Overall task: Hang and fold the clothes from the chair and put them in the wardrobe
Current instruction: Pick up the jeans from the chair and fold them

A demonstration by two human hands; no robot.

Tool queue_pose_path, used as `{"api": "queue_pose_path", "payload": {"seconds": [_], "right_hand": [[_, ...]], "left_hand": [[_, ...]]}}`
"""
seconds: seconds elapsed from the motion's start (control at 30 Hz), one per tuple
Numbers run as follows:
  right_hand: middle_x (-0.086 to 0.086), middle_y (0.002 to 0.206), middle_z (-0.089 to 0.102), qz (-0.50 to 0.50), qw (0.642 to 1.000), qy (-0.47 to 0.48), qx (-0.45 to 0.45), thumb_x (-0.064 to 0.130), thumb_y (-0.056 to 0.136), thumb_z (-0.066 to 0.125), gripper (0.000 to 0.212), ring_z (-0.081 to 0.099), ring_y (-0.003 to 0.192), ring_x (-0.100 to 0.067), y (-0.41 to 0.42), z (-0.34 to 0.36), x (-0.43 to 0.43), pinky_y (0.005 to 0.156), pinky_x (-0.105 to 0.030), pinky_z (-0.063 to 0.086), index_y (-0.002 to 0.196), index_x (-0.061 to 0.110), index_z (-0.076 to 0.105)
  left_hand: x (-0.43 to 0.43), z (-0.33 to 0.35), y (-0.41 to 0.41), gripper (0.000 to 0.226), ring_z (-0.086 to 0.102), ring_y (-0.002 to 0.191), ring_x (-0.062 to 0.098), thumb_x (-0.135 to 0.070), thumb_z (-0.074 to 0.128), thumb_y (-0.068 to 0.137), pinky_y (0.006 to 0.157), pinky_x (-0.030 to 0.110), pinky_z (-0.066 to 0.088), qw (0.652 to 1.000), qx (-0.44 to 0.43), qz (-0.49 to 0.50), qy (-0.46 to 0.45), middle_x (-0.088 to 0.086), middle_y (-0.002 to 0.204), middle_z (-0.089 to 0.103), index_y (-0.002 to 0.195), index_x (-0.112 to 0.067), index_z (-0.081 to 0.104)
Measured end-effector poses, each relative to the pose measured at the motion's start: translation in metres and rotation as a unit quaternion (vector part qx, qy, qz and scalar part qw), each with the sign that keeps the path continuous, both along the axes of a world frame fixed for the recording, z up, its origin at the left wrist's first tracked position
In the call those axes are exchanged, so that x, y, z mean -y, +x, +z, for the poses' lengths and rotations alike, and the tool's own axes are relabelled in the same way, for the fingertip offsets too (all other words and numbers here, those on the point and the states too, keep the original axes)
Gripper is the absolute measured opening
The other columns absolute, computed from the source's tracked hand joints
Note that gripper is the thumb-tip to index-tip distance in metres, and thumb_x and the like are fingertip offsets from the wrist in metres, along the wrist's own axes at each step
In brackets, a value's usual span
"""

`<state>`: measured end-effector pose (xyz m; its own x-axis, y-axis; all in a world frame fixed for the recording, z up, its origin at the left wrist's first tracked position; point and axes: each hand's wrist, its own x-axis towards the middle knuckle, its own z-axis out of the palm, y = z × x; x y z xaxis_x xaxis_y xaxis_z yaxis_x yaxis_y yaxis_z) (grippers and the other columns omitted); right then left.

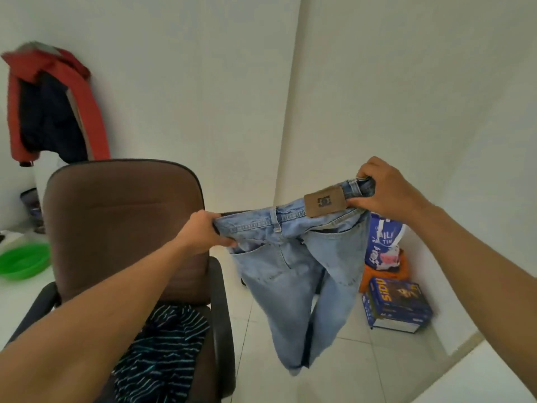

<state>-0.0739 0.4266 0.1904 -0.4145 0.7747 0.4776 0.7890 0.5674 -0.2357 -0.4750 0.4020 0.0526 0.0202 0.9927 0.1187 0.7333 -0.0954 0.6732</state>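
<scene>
light-blue jeans [293, 266], brown waist patch, legs hanging.

The left hand [203, 231] is gripping one end of the waistband of a pair of light blue jeans [293, 274], and the right hand [383, 193] is pinching the other end, just beside a brown leather patch [325, 201]. The jeans are hanging in the air to the right of a brown office chair [122, 216], legs dangling above the white tiled floor [363, 367]. A dark striped garment [162, 353] is lying on the chair seat. A red jacket [55, 103] is hanging on the wall behind. A green basin [23, 261] is sitting at the left, and a stack of books [398, 303] and a blue bag [383, 242] are resting in the corner.
</scene>
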Motion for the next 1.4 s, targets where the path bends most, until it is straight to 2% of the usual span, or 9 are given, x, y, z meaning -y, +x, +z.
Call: {"api": "queue_pose_path", "payload": {"seconds": [0.2, 0.5, 0.6, 0.77, 0.87, 1.07, 1.17, 1.3, 1.4], "right_hand": [[-0.012, 0.090, 0.053, -0.095, 0.986, 0.027, -0.136, 0.009, 0.074, 0.084, 0.029, 0.050, 0.082, -0.022, 0.064, 0.031, 0.024, 0.066, -0.028, 0.036, 0.073, 0.013, 0.055], [-0.010, 0.090, 0.065, -0.048, 0.940, -0.030, -0.335, 0.002, 0.087, 0.070, 0.012, 0.060, 0.082, -0.023, 0.073, 0.118, 0.077, 0.073, -0.035, 0.050, 0.098, 0.002, 0.063], [-0.013, 0.095, 0.072, -0.002, 0.897, -0.078, -0.436, 0.004, 0.080, 0.078, 0.023, 0.069, 0.085, -0.026, 0.065, 0.158, 0.103, 0.077, -0.037, 0.059, 0.101, 0.001, 0.070], [-0.013, 0.086, 0.072, 0.042, 0.873, -0.057, -0.482, 0.011, 0.078, 0.079, 0.022, 0.072, 0.073, -0.022, 0.046, 0.214, 0.138, 0.061, -0.029, 0.059, 0.092, -0.001, 0.069], [-0.013, 0.091, 0.071, 0.045, 0.875, 0.017, -0.482, 0.004, 0.081, 0.076, 0.014, 0.069, 0.081, -0.025, 0.029, 0.237, 0.146, 0.075, -0.037, 0.060, 0.092, 0.005, 0.068], [-0.004, 0.099, 0.067, 0.023, 0.885, 0.205, -0.418, 0.009, 0.096, 0.062, 0.017, 0.066, 0.086, -0.016, -0.004, 0.278, 0.157, 0.070, -0.023, 0.053, 0.109, 0.019, 0.059], [0.003, 0.096, 0.062, -0.017, 0.889, 0.289, -0.354, 0.017, 0.101, 0.054, 0.009, 0.060, 0.086, -0.016, -0.022, 0.293, 0.162, 0.069, -0.020, 0.044, 0.109, 0.021, 0.054], [-0.004, 0.092, 0.062, 0.013, 0.886, 0.221, -0.407, 0.023, 0.100, 0.057, 0.018, 0.063, 0.077, -0.015, -0.041, 0.307, 0.178, 0.063, -0.024, 0.052, 0.111, 0.021, 0.042], [-0.014, 0.093, 0.067, 0.073, 0.855, 0.170, -0.484, 0.013, 0.095, 0.063, 0.027, 0.067, 0.070, -0.017, -0.047, 0.308, 0.190, 0.057, -0.027, 0.055, 0.100, 0.022, 0.039]], "left_hand": [[0.020, 0.109, 0.042, 0.025, 0.070, 0.079, 0.016, -0.010, 0.087, 0.074, 0.076, 0.041, 0.060, 0.982, 0.157, -0.047, 0.098, 0.010, 0.088, 0.076, 0.092, -0.005, 0.071], [0.078, 0.267, 0.070, 0.025, 0.074, 0.090, 0.022, -0.008, 0.079, 0.078, 0.074, 0.029, 0.059, 0.926, 0.332, -0.111, 0.143, 0.011, 0.097, 0.076, 0.100, -0.002, 0.069], [0.090, 0.312, 0.051, 0.010, 0.067, 0.084, 0.021, -0.016, 0.067, 0.093, 0.067, 0.028, 0.059, 0.941, 0.266, -0.083, 0.192, 0.007, 0.086, 0.073, 0.096, -0.008, 0.072], [0.109, 0.367, 0.020, 0.017, 0.069, 0.073, 0.022, -0.030, 0.080, 0.083, 0.072, 0.035, 0.057, 0.930, -0.045, 0.020, 0.363, 0.003, 0.076, 0.073, 0.092, -0.017, 0.078], [0.119, 0.387, 0.014, 0.019, 0.062, 0.067, 0.018, -0.026, 0.085, 0.078, 0.066, 0.031, 0.053, 0.898, 0.025, 0.034, 0.439, 0.003, 0.075, 0.070, 0.087, -0.012, 0.075], [0.142, 0.430, -0.007, 0.042, 0.071, 0.091, 0.026, -0.009, 0.085, 0.072, 0.073, 0.033, 0.062, 0.885, 0.360, -0.106, 0.276, 0.018, 0.110, 0.068, 0.108, -0.012, 0.065], [0.150, 0.450, -0.025, 0.072, 0.071, 0.101, 0.026, -0.015, 0.089, 0.064, 0.080, 0.036, 0.061, 0.916, 0.331, -0.099, 0.205, 0.012, 0.116, 0.066, 0.129, -0.019, 0.057], [0.151, 0.456, -0.049, 0.039, 0.074, 0.094, 0.025, -0.004, 0.070, 0.088, 0.074, 0.032, 0.062, 0.928, 0.320, -0.138, 0.133, 0.020, 0.115, 0.071, 0.125, 0.004, 0.060], [0.141, 0.452, -0.068, 0.049, 0.070, 0.101, 0.028, 0.007, 0.060, 0.092, 0.080, 0.036, 0.060, 0.922, 0.336, -0.150, 0.120, 0.025, 0.131, 0.060, 0.139, 0.006, 0.046]]}}
